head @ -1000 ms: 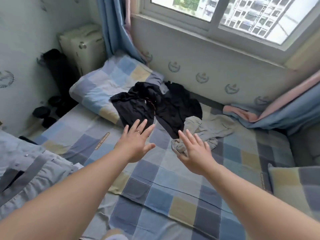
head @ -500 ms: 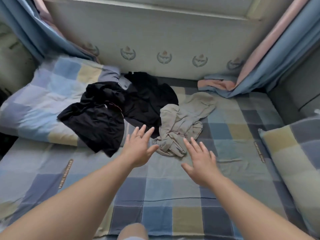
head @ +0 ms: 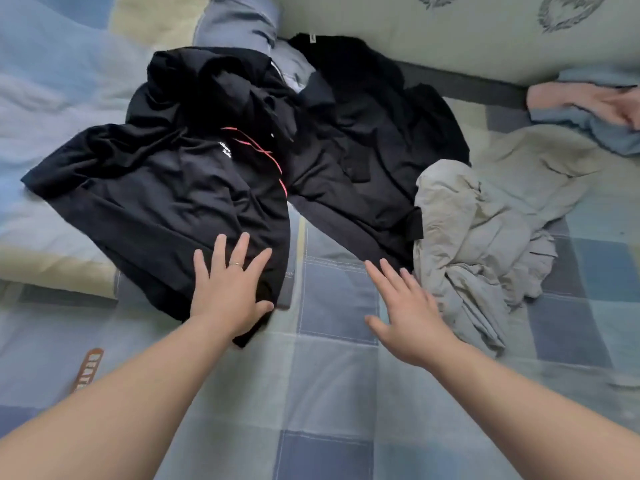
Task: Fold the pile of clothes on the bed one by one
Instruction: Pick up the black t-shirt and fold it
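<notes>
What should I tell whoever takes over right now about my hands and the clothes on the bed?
Left hand: open, fingers spread over the near hem of the black top with red trim; nothing gripped.
Right hand: open over bare checked sheet, beside the grey garment.
A second black garment lies crumpled between the top and the grey one.
Done: nothing folded. Left: fold all three.

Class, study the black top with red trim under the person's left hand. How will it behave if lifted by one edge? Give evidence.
Probably floppy: the black top lies in soft creases, so it should hang limp. Likely light and slightly slippery, judging by its faint sheen. It may drag its neighbour, since it overlaps the second black garment.
</notes>
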Tool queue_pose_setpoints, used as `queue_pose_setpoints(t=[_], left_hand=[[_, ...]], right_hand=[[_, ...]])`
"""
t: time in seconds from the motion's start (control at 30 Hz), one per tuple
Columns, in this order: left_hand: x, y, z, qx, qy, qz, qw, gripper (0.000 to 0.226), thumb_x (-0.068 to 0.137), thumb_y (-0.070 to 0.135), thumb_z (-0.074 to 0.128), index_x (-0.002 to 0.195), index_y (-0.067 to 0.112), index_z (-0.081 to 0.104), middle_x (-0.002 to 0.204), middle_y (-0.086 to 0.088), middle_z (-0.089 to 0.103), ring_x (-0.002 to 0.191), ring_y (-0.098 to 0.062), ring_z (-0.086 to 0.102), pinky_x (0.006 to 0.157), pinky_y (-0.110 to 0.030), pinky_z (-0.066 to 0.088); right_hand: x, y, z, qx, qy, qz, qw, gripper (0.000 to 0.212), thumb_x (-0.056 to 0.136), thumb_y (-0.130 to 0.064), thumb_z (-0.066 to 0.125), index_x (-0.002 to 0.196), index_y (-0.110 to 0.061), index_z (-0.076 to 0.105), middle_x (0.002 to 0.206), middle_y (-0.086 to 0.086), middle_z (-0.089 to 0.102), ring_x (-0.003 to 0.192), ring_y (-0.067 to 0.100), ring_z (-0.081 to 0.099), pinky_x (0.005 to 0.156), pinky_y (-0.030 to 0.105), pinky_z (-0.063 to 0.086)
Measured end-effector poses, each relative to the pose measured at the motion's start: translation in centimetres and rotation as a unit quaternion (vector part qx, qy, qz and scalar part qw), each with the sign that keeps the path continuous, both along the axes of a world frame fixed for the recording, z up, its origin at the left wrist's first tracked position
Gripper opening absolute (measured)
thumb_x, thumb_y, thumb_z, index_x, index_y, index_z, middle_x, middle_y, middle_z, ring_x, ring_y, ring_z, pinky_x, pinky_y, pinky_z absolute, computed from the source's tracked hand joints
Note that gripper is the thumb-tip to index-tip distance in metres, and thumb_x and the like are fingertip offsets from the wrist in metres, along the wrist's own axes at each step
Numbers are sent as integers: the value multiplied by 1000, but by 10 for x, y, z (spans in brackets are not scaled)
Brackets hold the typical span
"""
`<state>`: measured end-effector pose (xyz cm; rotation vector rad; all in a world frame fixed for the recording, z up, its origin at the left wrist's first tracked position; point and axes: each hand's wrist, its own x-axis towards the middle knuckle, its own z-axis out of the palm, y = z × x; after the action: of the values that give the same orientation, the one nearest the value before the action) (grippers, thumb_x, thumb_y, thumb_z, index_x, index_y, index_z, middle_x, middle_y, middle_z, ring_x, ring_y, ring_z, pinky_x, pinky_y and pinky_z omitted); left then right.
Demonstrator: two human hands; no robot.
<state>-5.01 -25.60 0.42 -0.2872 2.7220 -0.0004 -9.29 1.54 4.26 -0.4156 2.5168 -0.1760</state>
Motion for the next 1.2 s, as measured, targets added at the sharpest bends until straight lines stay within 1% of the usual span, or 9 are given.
queue_pose_setpoints(t=[0.23, 0.37, 0.5, 0.57, 0.67, 0.77, 0.87, 0.93, 1.2], left_hand=[[-6, -46, -66, -63, 28, -41, 997, 84, 89, 76, 44, 156, 49, 2, 168, 3, -18, 146, -43, -28, 112, -71, -7], [-9, -55, -82, 19, 171, -34, 984, 33, 82, 41, 77, 112, 34, 66, 151, 3, 48, 146, -36, 20, 112, -57, 12], [-11, -58, -76, 104, 240, 26, 965, 8, 90, 25, 69, 91, 24, 60, 106, 9, 68, 128, -22, 50, 110, -46, 20], [-12, -55, -58, 184, 227, 91, 952, 9, 101, 26, 53, 93, 23, 51, 81, 8, 65, 102, -19, 61, 111, -40, 25], [-11, -46, -18, 307, 230, 183, 905, 19, 104, 32, 47, 89, 20, 44, 68, 3, 57, 77, -28, 54, 79, -43, 43], [-9, -24, 32, 439, 191, 217, 851, 24, 101, 31, 53, 80, 21, 46, 55, 12, 48, 61, -14, 45, 62, -36, 36], [0, 8, 84, 519, 163, 219, 810, 27, 99, 29, 57, 75, 22, 48, 50, 15, 42, 52, -7, 37, 58, -30, 31], [8, 28, 122, 531, 170, 196, 806, 26, 98, 27, 58, 74, 21, 49, 51, 16, 44, 53, -5, 38, 59, -29, 32], [81, 109, 298, 519, 279, 114, 800, 23, 100, 27, 58, 79, 18, 54, 59, 4, 46, 55, -9, 39, 60, -28, 34]], right_hand=[[-47, -49, -81, 60, -3, -113, 992, 87, 97, -48, 54, 155, -48, -11, 166, -12, -17, 154, 28, -11, 117, 63, 17], [-46, -96, -92, -12, 28, 35, 999, 88, 97, -47, 54, 156, -45, -11, 168, -10, -12, 155, 23, -3, 120, 48, 18], [-49, -137, -91, -74, -23, 89, 993, 91, 93, -39, 61, 157, -46, -3, 168, -10, 0, 154, 16, 9, 120, 43, 23], [-51, -143, -88, -92, -67, 70, 991, 94, 88, -39, 67, 157, -48, 3, 168, -12, 5, 153, 14, 12, 121, 43, 24], [-42, -139, -68, -184, -166, 19, 968, 89, 81, -33, 77, 153, -48, 27, 158, -21, 33, 146, 5, 31, 115, 25, 30], [-20, -130, -25, -307, -240, -69, 918, 54, 81, -23, 77, 128, -43, 60, 127, -26, 64, 127, -1, 52, 104, 19, 40], [4, -112, 33, -364, -210, -151, 895, 15, 90, -20, 65, 101, -21, 75, 88, -12, 75, 87, -1, 63, 77, 14, 46], [19, -93, 74, -382, -178, -180, 889, 19, 95, -17, 58, 84, -18, 75, 66, -16, 65, 64, -5, 53, 64, 12, 40], [110, 24, 237, -469, -21, -218, 856, 22, 94, -11, 54, 87, -18, 74, 91, 20, 69, 81, 17, 58, 74, 34, 43]])
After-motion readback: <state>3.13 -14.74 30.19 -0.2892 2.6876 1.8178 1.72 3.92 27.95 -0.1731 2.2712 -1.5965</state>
